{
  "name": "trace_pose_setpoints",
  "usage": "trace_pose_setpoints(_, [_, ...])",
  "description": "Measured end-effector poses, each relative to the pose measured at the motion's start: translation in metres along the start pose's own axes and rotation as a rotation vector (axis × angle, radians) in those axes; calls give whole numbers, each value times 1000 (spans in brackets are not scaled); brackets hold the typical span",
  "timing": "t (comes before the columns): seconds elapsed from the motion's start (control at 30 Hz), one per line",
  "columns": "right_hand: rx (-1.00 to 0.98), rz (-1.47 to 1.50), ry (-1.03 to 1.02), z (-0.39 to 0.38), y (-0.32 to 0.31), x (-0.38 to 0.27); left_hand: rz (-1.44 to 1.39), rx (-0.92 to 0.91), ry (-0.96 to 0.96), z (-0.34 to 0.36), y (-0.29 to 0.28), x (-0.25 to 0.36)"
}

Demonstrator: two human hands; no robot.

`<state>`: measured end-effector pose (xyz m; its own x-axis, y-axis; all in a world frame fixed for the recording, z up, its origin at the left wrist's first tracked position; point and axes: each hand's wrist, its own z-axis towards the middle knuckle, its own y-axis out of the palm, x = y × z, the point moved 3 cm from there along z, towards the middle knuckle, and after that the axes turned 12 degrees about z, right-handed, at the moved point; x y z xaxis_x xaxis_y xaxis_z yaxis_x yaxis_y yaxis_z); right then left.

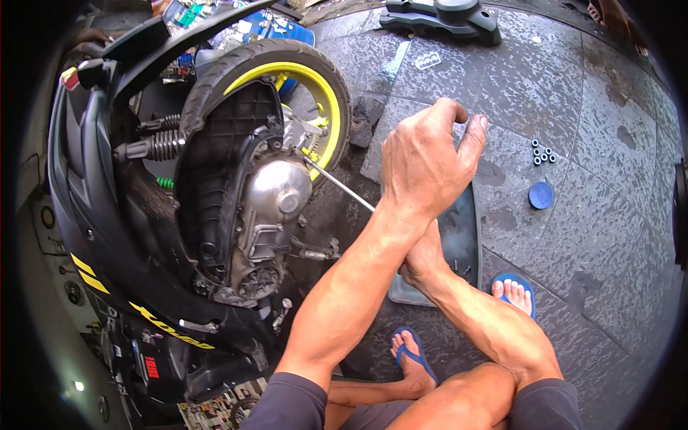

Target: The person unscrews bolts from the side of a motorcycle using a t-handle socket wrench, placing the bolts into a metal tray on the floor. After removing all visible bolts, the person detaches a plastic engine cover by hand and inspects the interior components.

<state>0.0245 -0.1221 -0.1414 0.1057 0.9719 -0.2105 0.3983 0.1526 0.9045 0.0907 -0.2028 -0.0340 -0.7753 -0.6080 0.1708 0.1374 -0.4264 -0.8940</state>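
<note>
My left hand (430, 154) is raised across the middle, palm down with fingers curled and thumb forward; whatever it may hold is hidden. Beneath that wrist, my right hand (423, 254) is partly covered, its fingers curled out of sight. A long metal rod (338, 183) runs from beside the scooter's silver engine cover (276, 188) down behind my left wrist toward my right hand; its grip end is hidden. Under my hands lies a grey tray (459, 236) with small bolts in it. The black scooter body (93, 215) and yellow-rimmed wheel (328, 129) are at my left.
On the tiled floor are several small rings (543, 154), a blue round lid (541, 195), a small pale packet (428, 61) and a black plastic cover (441, 21). Cluttered parts (179, 61) lie behind the wheel. Another person's limb (613, 21) shows top right. My sandalled feet are below.
</note>
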Motion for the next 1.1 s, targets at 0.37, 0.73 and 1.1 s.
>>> trace_pose_setpoints(0.37, [7, -29, 372, 11, -22, -46, -1425, 157, -852, -50, -19, -56])
trace_pose_setpoints(0.73, [26, -370, 326, -83, -101, -74, -1855, 308, -1593, -304, 55, -139])
trace_pose_setpoints(1.1, [-92, -1188, 369, -137, -140, -83, -1491, 241, -1728, -292, 79, -131])
